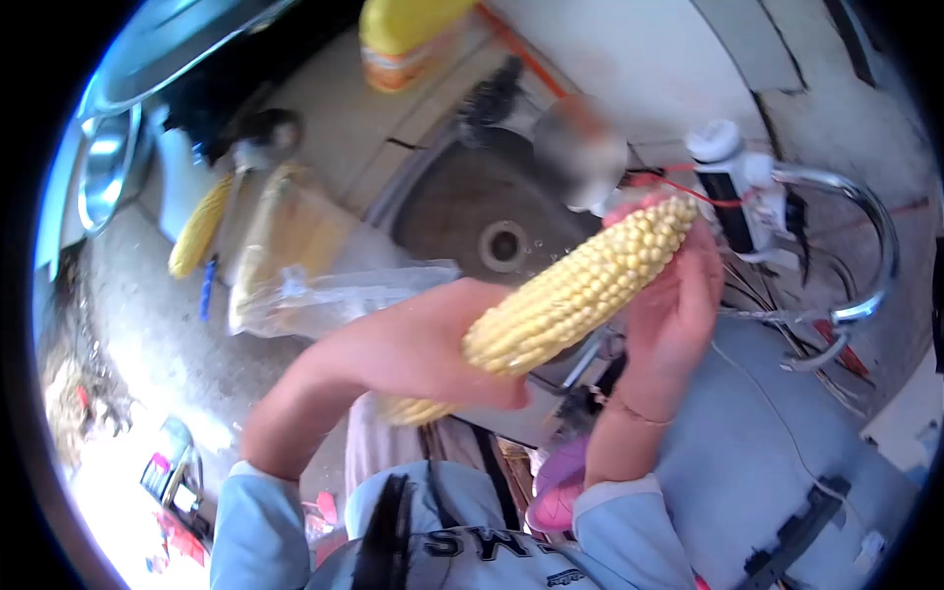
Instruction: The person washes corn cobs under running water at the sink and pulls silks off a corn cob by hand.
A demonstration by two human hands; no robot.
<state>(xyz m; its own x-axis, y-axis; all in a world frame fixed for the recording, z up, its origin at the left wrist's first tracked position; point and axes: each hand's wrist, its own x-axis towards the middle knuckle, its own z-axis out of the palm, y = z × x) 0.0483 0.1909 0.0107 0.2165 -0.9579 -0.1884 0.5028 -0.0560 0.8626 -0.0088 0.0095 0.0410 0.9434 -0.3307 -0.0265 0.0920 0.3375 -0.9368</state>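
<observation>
Left hand (423, 334): fingers closed around the lower part of a corn cob (580, 285); a yellow kernelled end shows below this hand, but whether it belongs to the same cob cannot be told. Right hand (688, 285): fingers curled about the cob's upper tip, partly hidden by it; the cob is tilted, above the near right part of the sink (442, 206). Left of the sink: a clear plastic bag (324, 300) with yellowish contents; farther left, a second corn cob (202, 228) beside a blue handle (207, 287). Beyond the sink: a blurred yellow package (403, 39); right of the sink: a white-and-black fitting (723, 162) and a curved chrome faucet (880, 236).
</observation>
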